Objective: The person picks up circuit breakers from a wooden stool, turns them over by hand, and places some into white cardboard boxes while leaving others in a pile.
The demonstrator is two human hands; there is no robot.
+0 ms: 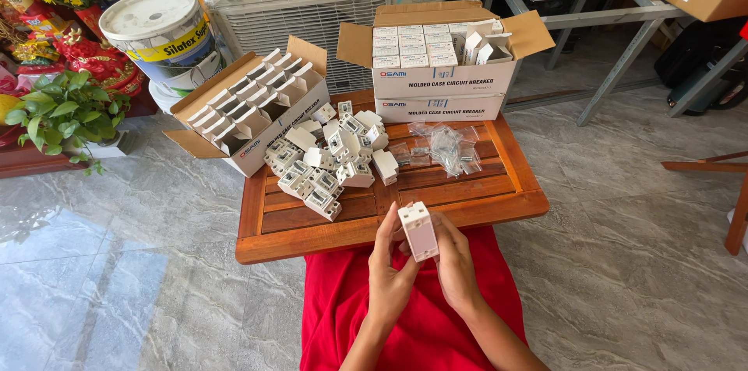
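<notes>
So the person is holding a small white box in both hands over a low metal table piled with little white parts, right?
Not quite: the table is slatted wood, not metal, as the head view shows. The rest holds: the left hand and right hand together hold a small white box above its near edge, and a pile of little white parts lies on it.

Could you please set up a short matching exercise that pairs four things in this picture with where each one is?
Things:
1. small white rectangular box
2. loose pile of white plastic breakers
3. clear plastic bags
4. white paint bucket

Places:
A. on the floor, beyond the table's left side
B. on the slatted wooden table, right of the pile
C. held between the left hand and right hand, above the red lap
D. on the table's middle, in front of the open cardboard cartons

Pairs: 1-C, 2-D, 3-B, 4-A
</notes>
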